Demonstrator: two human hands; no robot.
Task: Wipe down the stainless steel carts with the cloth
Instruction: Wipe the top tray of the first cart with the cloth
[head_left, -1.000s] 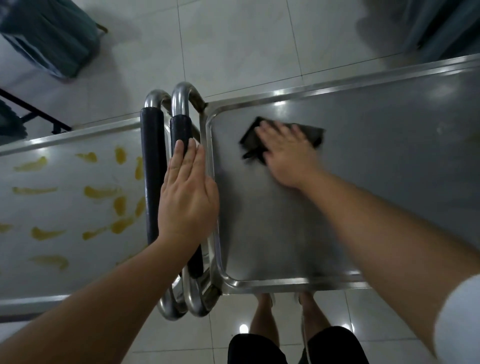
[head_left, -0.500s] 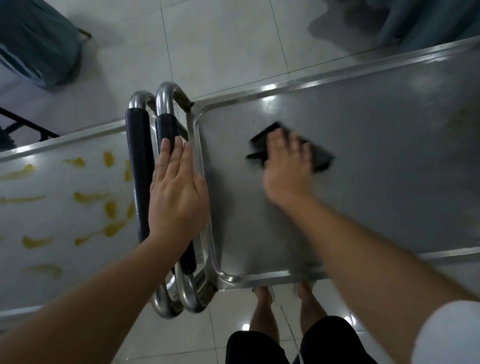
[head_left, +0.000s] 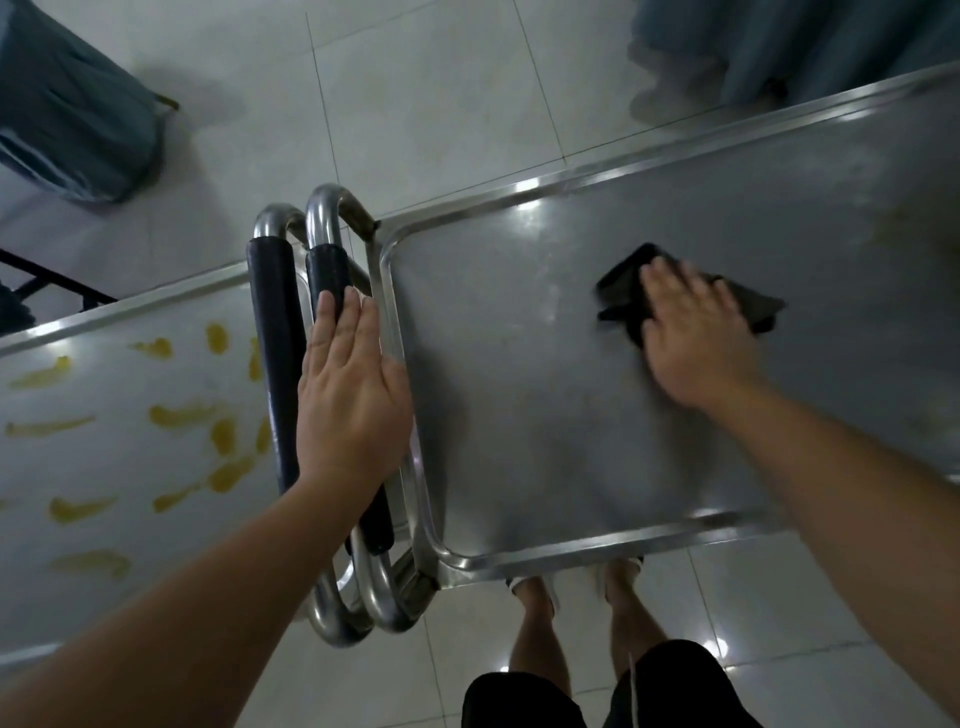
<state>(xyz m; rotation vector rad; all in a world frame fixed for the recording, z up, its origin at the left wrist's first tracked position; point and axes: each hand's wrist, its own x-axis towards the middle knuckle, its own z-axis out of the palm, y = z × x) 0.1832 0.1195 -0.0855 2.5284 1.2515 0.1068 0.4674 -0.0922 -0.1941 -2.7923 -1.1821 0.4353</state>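
Note:
Two stainless steel carts stand handle to handle. On the right cart's top (head_left: 519, 405) lies a dark cloth (head_left: 623, 283), and my right hand (head_left: 696, 338) presses flat on it with straight fingers. My left hand (head_left: 348, 400) rests flat on the right cart's black-padded handle (head_left: 324, 270), fingers straight. The left cart's top (head_left: 104, 467) carries several yellow smears (head_left: 182, 415). Its own black-padded handle (head_left: 275, 332) runs beside my left hand.
Pale floor tiles (head_left: 415, 104) surround the carts. Blue-grey draped fabric (head_left: 67, 130) hangs at the upper left and more (head_left: 779, 47) at the upper right. My legs (head_left: 571, 634) and feet stand against the right cart's near edge. A faint yellow trace (head_left: 893, 223) shows far right.
My right hand has slid the cloth to the right across the right cart's top. My left hand has stayed on the handle.

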